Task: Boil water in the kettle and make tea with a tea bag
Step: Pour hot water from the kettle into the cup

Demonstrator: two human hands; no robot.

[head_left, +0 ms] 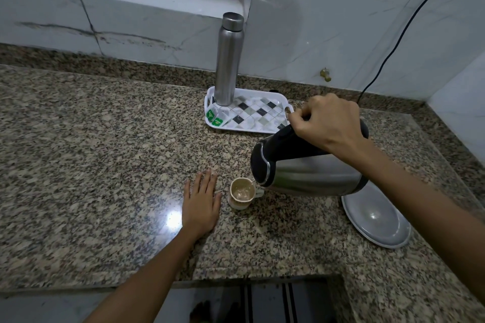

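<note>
— Two hands were in view. What did the right hand (326, 123) do?

— Its fingers were curled round the black handle of the electric kettle (309, 168), tilted with its spout over the cup (242, 193); a thin stream entered the cup.

— And the left hand (200, 203)?

— Flat on the granite counter (91, 152), fingers spread, just beside the cup.

— The tea bags (215, 117)?

— On the checkered tray (262, 115), near the steel bottle (227, 60). The kettle base (378, 217) sat apart.

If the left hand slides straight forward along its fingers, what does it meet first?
Likely nothing nearby: the left hand points over bare counter, passing left of the cup; farther on, perhaps the tray. Depth is unclear.
</note>
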